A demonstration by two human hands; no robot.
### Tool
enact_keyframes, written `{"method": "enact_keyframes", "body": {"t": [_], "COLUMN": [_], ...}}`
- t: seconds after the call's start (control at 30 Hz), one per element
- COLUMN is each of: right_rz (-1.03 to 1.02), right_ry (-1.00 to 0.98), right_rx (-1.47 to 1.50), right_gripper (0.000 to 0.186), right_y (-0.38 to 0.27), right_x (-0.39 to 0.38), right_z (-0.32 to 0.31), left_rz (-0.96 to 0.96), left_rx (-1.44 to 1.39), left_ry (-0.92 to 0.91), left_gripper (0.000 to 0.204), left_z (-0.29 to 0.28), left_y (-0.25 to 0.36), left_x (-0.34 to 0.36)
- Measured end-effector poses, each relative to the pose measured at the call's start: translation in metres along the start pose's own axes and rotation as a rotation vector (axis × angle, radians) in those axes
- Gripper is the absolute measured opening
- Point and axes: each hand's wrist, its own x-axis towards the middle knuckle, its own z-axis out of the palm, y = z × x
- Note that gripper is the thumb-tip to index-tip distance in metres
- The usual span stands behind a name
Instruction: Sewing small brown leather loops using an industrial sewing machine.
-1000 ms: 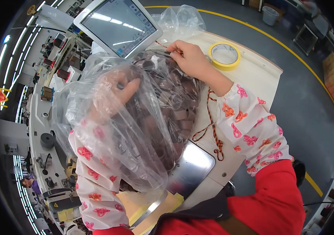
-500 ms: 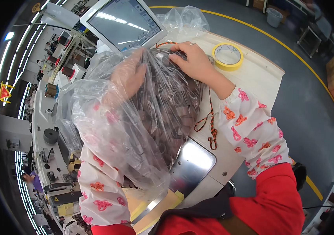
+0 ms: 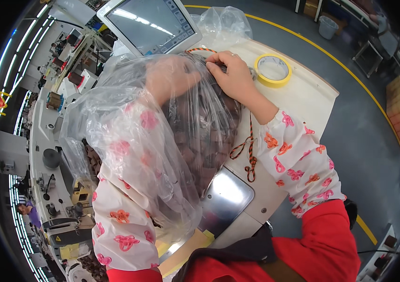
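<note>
A large clear plastic bag (image 3: 200, 113) holds a heap of brown strap-like pieces (image 3: 211, 141). My left hand (image 3: 169, 77) is inside the bag, seen through the film at its far end above the brown pieces. Its thumb stands apart from the fingers, which are partly blurred by the plastic. At the bag's far right edge, my right hand (image 3: 235, 77) stays outside, with thumb and bent forefinger closed on the plastic film. An orange-and-black cord (image 3: 251, 157) with a looped, knotted end hangs over the table beside the bag.
A roll of yellow tape (image 3: 273, 82) lies right of my right hand. Behind the bag stands a tablet-like screen (image 3: 150, 26), with another crumpled clear plastic bag (image 3: 223, 26) beside it. A shiny metal plate (image 3: 230, 192) is set into the pale tabletop (image 3: 303, 94). Machines stand at left.
My left hand has moved right and its thumb now points toward the right hand. The film over the left forearm has shifted, uncovering brown pieces at left. My right hand has barely moved.
</note>
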Motion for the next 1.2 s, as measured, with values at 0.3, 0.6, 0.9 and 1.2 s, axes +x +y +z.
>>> {"method": "enact_keyframes", "body": {"t": [0.3,0.6,0.9,1.2], "right_rz": [-0.022,-0.056,-0.472,-0.926], "right_ry": [0.008,0.019,0.221,-0.802], "right_rx": [-0.024,-0.064,-0.167,0.462], "right_gripper": [0.013,0.016,0.021,0.04], "right_y": [-0.001,0.003,-0.082,-0.242], "right_x": [-0.001,0.001,-0.011,-0.142], "right_z": [0.003,-0.004,-0.015,0.006], "left_rz": [0.077,-0.418,-0.598,-0.42], "left_rx": [0.022,-0.753,-1.554,-1.733], "left_ry": [0.062,0.682,0.928,1.061], "left_gripper": [0.032,0.011,0.016,0.021], "left_z": [0.015,-0.036,0.025,0.036], "left_y": [-0.026,-0.009,-0.049,-0.025], "left_x": [0.002,-0.144,-0.342,-0.4]}}
